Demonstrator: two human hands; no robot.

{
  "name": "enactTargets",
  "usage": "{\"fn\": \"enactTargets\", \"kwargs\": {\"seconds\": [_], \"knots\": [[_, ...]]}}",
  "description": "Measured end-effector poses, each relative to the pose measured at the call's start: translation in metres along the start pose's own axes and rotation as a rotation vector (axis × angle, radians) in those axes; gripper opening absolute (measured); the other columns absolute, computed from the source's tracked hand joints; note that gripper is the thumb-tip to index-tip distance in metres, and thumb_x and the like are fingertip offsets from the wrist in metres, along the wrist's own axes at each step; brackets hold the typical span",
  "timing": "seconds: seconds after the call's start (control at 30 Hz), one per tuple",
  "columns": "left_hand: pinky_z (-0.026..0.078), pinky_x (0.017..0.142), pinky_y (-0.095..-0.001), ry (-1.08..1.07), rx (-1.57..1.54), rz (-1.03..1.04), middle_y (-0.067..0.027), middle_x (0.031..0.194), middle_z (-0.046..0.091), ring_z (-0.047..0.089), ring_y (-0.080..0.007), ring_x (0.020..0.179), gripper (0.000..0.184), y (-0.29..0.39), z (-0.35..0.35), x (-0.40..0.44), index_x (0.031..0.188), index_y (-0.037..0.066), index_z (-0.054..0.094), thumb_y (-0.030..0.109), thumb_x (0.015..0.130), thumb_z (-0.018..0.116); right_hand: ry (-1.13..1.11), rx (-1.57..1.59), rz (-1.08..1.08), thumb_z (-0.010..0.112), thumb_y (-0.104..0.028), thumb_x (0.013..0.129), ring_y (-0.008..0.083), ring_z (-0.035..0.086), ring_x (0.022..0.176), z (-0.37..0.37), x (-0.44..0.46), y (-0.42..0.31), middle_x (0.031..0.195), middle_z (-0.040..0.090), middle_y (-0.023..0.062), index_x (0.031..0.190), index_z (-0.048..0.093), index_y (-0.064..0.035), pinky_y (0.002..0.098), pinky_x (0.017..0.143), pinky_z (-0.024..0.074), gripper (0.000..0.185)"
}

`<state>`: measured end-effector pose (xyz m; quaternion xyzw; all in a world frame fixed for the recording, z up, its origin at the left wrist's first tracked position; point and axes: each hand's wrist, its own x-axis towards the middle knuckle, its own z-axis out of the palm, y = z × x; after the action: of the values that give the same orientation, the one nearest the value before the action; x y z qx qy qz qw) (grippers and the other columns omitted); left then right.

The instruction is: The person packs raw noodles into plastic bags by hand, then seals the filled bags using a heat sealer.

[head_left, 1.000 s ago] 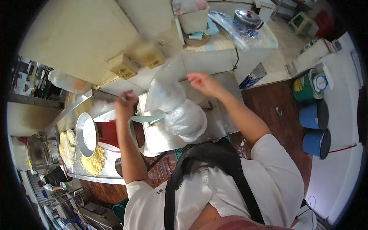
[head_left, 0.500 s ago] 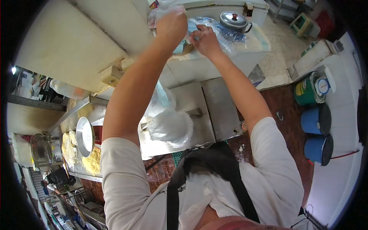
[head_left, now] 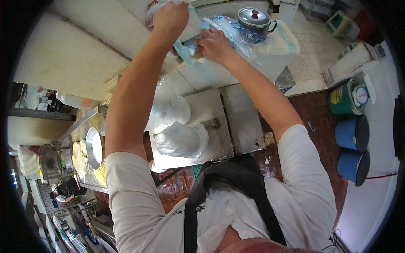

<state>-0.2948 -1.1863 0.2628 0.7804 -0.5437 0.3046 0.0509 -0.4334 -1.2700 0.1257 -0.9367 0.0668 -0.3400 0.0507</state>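
Note:
My left hand (head_left: 171, 19) is closed at the top of the view, with a clear plastic bag (head_left: 152, 12) bunched against it. What the bag contains is hard to make out. Lower and to the right, my right hand (head_left: 215, 45) has its fingers curled on thin light-blue plastic (head_left: 190, 55), which hangs down in a blurred strip between the hands. Clear plastic sheeting (head_left: 236, 38) lies on the white ledge just beyond my right hand. Below my arms, a filled white plastic bag (head_left: 179, 140) rests on the metal surface, and another whitish bag (head_left: 171, 107) is behind it.
A lidded metal pot (head_left: 254, 19) stands on the ledge at right. Blue buckets (head_left: 348, 135) and a green bucket (head_left: 341, 98) line the right wall. At left, yellow noodles (head_left: 100, 175) and a metal bowl (head_left: 95, 147) occupy a table. Another person (head_left: 67, 192) is far left.
My left hand has moved up and left, and the clear bag has shifted with it. The light-blue strip now hangs lower between my hands. The camera view has shifted slightly.

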Motion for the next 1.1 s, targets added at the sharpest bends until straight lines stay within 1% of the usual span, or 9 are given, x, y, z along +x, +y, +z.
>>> {"fn": "enactTargets", "kwargs": {"seconds": [0.07,0.17,0.3,0.5,0.6,0.67,0.77,0.9,1.1], "knots": [[0.056,0.078,-0.0486,0.006,-0.034,0.001,-0.0228,0.096,0.07,0.07,-0.0389,0.087,0.031,-0.001,-0.006,0.001,0.111,0.007,0.07,0.016,0.084,0.059,-0.025,0.04,-0.024,0.067,-0.026,0.081,0.0257,0.056,0.104,-0.004,-0.002,0.001,0.109,0.062,0.0027,0.092,0.074,-0.0171,0.0445,0.086,0.0441,0.015],[0.057,0.063,-0.0412,-0.006,0.114,-0.012,-0.0159,0.086,0.071,0.071,-0.0283,0.075,0.02,-0.006,0.002,0.006,0.096,0.004,0.071,0.016,0.089,0.056,0.031,0.055,-0.091,0.067,-0.025,0.081,0.0256,0.056,0.106,0.001,-0.01,0.007,0.111,0.062,0.0022,0.09,0.074,-0.0168,0.0442,0.088,0.0426,0.014],[0.059,0.069,-0.0438,-0.09,0.073,0.018,-0.0186,0.087,0.071,0.071,-0.0326,0.079,0.019,-0.006,-0.002,0.009,0.094,0.004,0.071,0.009,0.081,0.057,0.187,0.089,-0.174,0.066,-0.021,0.082,0.024,0.058,0.105,0.006,-0.01,0.009,0.106,0.066,0.0021,0.087,0.072,-0.0152,0.0431,0.091,0.0408,0.01],[0.057,0.073,-0.0459,-0.073,-0.047,-0.043,-0.0193,0.086,0.07,0.07,-0.0352,0.08,0.02,-0.004,-0.006,0.008,0.094,0.005,0.071,0.009,0.08,0.057,0.086,0.126,-0.149,0.063,-0.018,0.083,0.0224,0.062,0.1,0.009,0.001,0.014,0.092,0.069,0.0026,0.085,0.07,-0.0149,0.0425,0.091,0.041,0.008],[0.057,0.076,-0.0471,-0.056,-0.08,-0.047,-0.0204,0.087,0.07,0.07,-0.0367,0.082,0.021,-0.007,-0.005,0.01,0.095,0.004,0.071,0.009,0.08,0.057,0.012,0.102,-0.163,0.064,-0.018,0.082,0.0221,0.061,0.103,0.017,0.0,0.02,0.093,0.07,0.003,0.087,0.072,-0.0165,0.0435,0.094,0.041,0.009],[0.056,0.078,-0.0479,-0.065,-0.053,-0.016,-0.0212,0.088,0.07,0.07,-0.037,0.083,0.021,-0.012,-0.002,0.01,0.096,0.004,0.07,0.009,0.079,0.057,0.089,0.138,-0.175,0.064,-0.017,0.082,0.0236,0.061,0.106,0.021,-0.005,0.021,0.098,0.07,0.0052,0.089,0.073,-0.0171,0.0443,0.096,0.0408,0.011],[0.056,0.079,-0.048,-0.089,-0.061,-0.131,-0.0214,0.091,0.07,0.07,-0.0371,0.085,0.022,0.0,-0.021,0.011,0.096,0.003,0.07,0.009,0.078,0.058,0.185,0.147,-0.143,0.065,-0.016,0.082,0.027,0.06,0.109,0.011,-0.012,0.014,0.109,0.068,0.0089,0.091,0.074,-0.0172,0.0458,0.099,0.04,0.014],[0.056,0.079,-0.0479,-0.064,-0.018,-0.075,-0.0208,0.092,0.07,0.069,-0.0367,0.087,0.022,-0.006,-0.019,0.016,0.095,0.003,0.069,0.011,0.077,0.059,0.251,0.204,-0.056,0.066,-0.014,0.082,0.0345,0.059,0.11,0.019,-0.014,0.015,0.122,0.062,0.0146,0.097,0.073,-0.0168,0.0487,0.099,0.0405,0.017],[0.055,0.081,-0.0461,-0.078,0.057,-0.04,-0.019,0.092,0.07,0.069,-0.0351,0.088,0.023,-0.004,-0.015,0.014,0.097,0.004,0.069,0.011,0.078,0.059,0.145,0.464,0.05,0.066,-0.013,0.082,0.0374,0.059,0.106,0.015,-0.017,0.015,0.117,0.062,0.0172,0.107,0.067,-0.0077,0.0463,0.096,0.046,0.025]]}}
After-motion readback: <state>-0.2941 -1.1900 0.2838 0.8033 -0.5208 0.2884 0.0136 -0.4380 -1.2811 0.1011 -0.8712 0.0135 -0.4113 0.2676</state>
